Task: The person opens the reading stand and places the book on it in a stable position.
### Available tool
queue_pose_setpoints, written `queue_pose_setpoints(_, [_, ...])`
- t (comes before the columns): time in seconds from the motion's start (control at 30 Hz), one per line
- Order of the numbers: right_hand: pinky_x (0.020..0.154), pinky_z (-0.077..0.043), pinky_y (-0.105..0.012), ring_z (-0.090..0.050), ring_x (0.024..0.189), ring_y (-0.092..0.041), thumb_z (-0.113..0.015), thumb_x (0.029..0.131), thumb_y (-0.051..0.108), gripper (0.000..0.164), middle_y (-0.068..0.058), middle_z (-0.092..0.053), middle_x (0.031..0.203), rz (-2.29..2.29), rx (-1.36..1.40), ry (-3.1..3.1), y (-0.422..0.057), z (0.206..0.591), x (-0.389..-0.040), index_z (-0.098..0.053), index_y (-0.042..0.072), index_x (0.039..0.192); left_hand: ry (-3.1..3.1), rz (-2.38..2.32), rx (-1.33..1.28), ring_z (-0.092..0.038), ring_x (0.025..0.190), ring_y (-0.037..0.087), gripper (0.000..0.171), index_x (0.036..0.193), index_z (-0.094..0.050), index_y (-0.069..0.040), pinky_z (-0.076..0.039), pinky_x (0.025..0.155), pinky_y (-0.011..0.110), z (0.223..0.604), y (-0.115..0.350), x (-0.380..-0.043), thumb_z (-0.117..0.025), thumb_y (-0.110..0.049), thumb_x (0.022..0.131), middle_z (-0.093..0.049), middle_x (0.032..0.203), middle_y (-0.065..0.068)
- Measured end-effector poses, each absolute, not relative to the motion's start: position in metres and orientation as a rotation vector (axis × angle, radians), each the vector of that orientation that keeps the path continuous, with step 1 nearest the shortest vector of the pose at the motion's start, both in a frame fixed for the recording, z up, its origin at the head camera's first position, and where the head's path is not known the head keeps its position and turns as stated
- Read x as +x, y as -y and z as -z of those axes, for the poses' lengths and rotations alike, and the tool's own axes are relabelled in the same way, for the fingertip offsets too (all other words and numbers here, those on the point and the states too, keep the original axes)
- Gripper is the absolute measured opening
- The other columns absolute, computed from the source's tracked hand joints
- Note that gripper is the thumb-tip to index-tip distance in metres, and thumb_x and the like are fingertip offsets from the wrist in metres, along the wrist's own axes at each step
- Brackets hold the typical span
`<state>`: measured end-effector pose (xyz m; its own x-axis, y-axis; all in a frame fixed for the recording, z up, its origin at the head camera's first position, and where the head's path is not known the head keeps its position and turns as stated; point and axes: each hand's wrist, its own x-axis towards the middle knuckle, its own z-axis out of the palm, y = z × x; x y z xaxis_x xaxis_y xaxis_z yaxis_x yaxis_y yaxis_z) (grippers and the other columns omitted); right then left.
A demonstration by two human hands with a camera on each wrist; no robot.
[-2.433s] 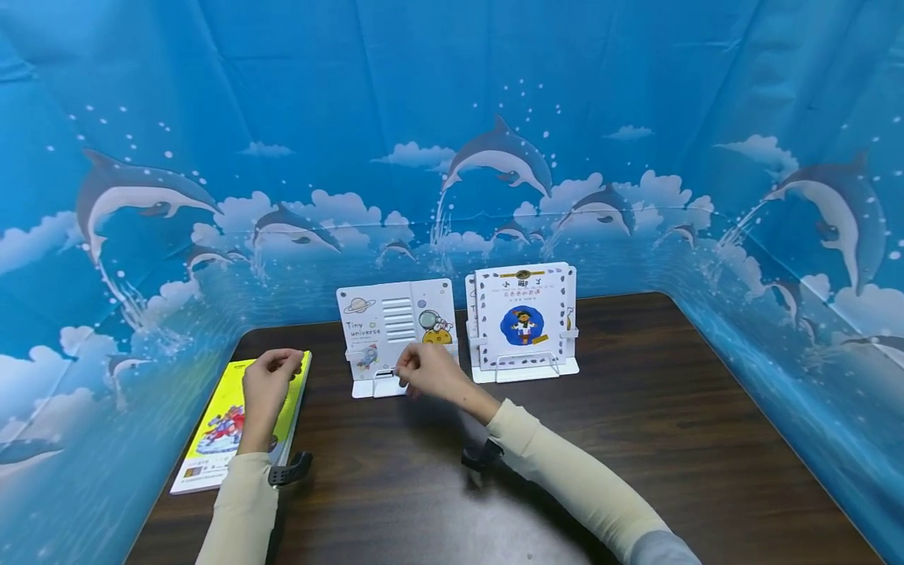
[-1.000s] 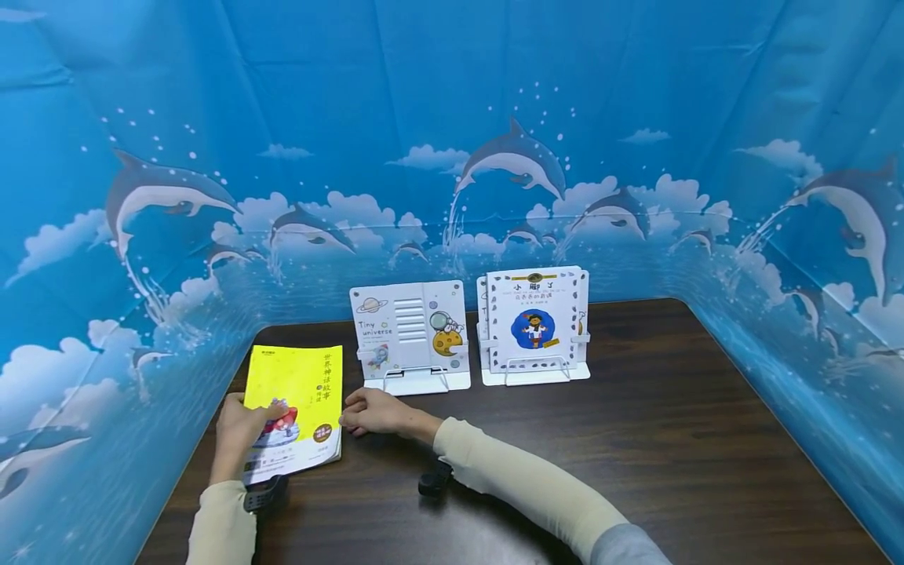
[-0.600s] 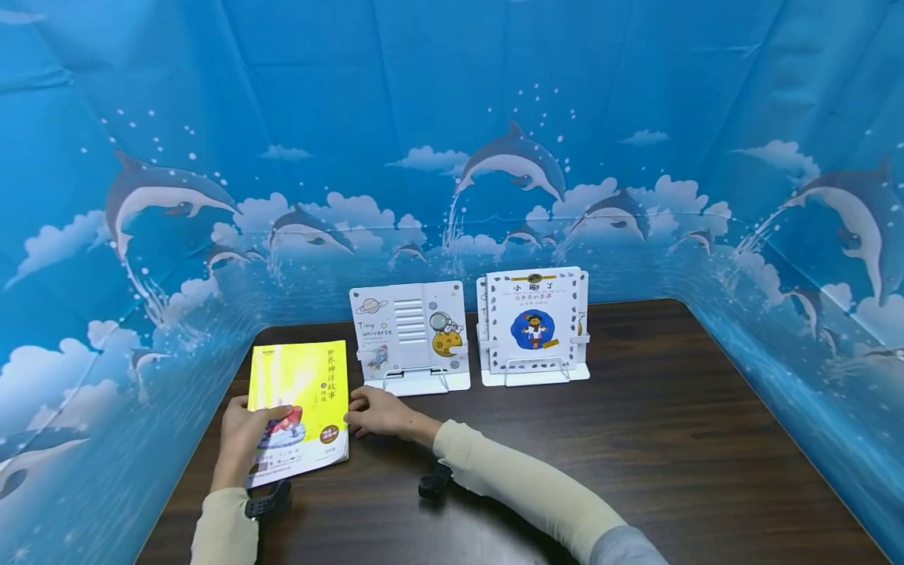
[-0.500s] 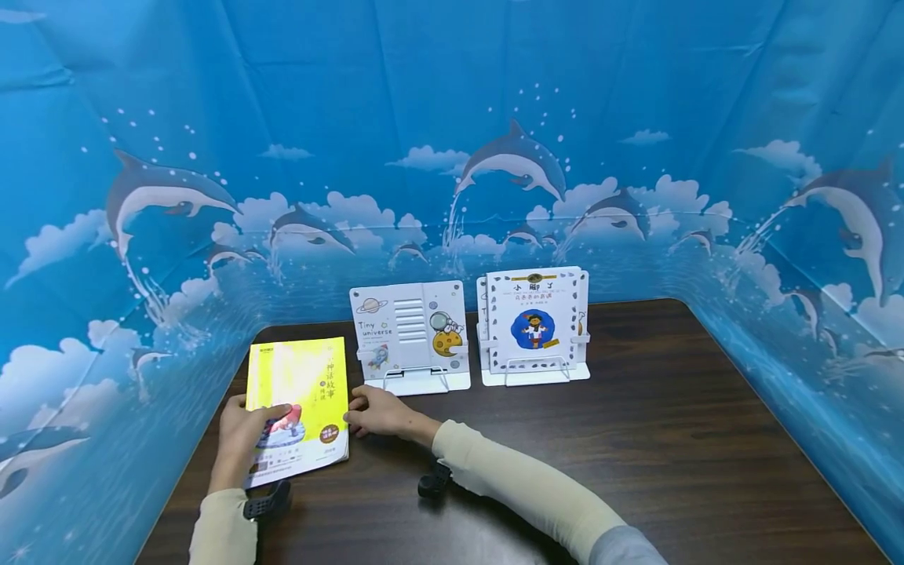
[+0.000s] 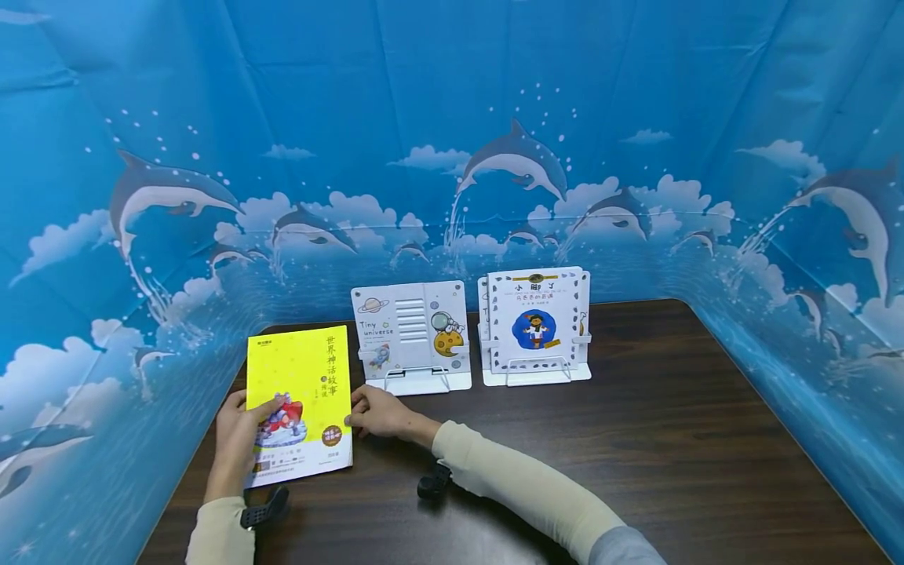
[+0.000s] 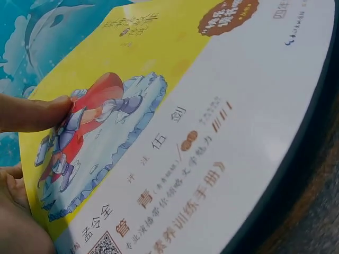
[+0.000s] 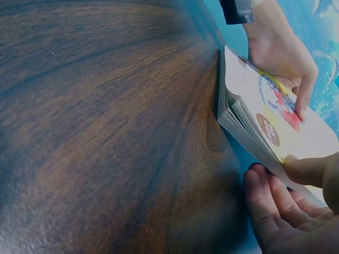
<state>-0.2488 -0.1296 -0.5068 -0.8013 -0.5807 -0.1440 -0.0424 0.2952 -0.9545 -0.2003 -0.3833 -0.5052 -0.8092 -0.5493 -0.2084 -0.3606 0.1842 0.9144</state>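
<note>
A yellow-and-white paperback book (image 5: 300, 400) with a red-caped figure on its cover is held at the left of the table, its far end raised. My left hand (image 5: 236, 443) grips its left edge, thumb lying on the cover art and fingers behind. At the opposite edge, my right hand (image 5: 384, 412) pinches the book. In the right wrist view the right thumb (image 7: 307, 170) presses the cover's rim, with the other fingers below. The left wrist view shows the book's cover (image 6: 175, 132) close up; most left fingers are hidden behind it.
A white "Tiny universe" book stand (image 5: 412, 337) stands at the back, just right of the book. Beside it, a second stand (image 5: 585, 369) bears a white picture book (image 5: 534, 322). A blue dolphin-print curtain (image 5: 452, 118) encloses the dark wooden table (image 5: 636, 439).
The right hand left the Tiny universe stand and came to the yellow book's right edge. My left hand took hold of the book's left edge. The book has turned and its far end has risen.
</note>
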Motion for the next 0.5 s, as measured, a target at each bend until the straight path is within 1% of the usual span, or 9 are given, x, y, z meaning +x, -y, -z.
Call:
queue_pose_setpoints(0.1, [0.071,-0.065,-0.034,-0.075,0.078,-0.027,-0.074,0.097,0.000,0.023,-0.007,-0.073,0.089,1.571,-0.539,-2.086,0.129,0.507,-0.249,-0.061,0.002,0.116,2.246,1.711,0.865,-0.069,0.072,0.001,0.077,0.153,-0.039,-0.008,-0.060,0.067,0.022,0.503,0.382,-0.200,-0.077,-0.044,0.096,-0.064,0.088,-0.022])
queue_pose_setpoints(0.23, [0.070,-0.066,-0.034,-0.075,0.078,-0.027,-0.074,0.097,-0.002,0.022,-0.006,-0.071,0.089,1.602,-0.532,-2.086,0.130,0.505,-0.251,-0.061,0.005,0.113,2.161,1.770,0.836,-0.071,0.073,0.002,0.059,0.142,-0.047,-0.017,-0.060,0.068,0.020,0.500,0.380,-0.199,-0.078,-0.038,0.097,-0.067,0.086,-0.024])
queue_pose_setpoints(0.33, [0.071,-0.066,-0.035,-0.075,0.079,-0.024,-0.073,0.097,-0.002,0.021,-0.004,-0.069,0.090,1.616,-0.562,-2.099,0.128,0.501,-0.253,-0.062,0.005,0.114,2.068,1.834,0.772,-0.072,0.075,0.002,0.042,0.132,-0.052,-0.023,-0.060,0.068,0.019,0.496,0.378,-0.198,-0.077,-0.029,0.098,-0.070,0.089,-0.024])
queue_pose_setpoints(0.43, [0.074,-0.067,-0.041,-0.075,0.079,-0.021,-0.072,0.098,-0.001,0.021,-0.004,-0.070,0.092,1.638,-0.620,-2.101,0.122,0.495,-0.255,-0.062,0.004,0.116,1.957,1.921,0.689,-0.073,0.078,0.004,0.031,0.127,-0.056,-0.023,-0.061,0.068,0.020,0.492,0.376,-0.200,-0.073,-0.020,0.101,-0.073,0.094,-0.022])
queue_pose_setpoints(0.5, [0.077,-0.067,-0.044,-0.074,0.082,-0.018,-0.071,0.099,-0.001,0.022,-0.006,-0.070,0.095,1.652,-0.675,-2.099,0.117,0.490,-0.258,-0.062,0.002,0.119,1.888,1.971,0.629,-0.073,0.081,0.005,0.029,0.127,-0.059,-0.020,-0.061,0.070,0.020,0.489,0.373,-0.202,-0.071,-0.015,0.102,-0.075,0.099,-0.019])
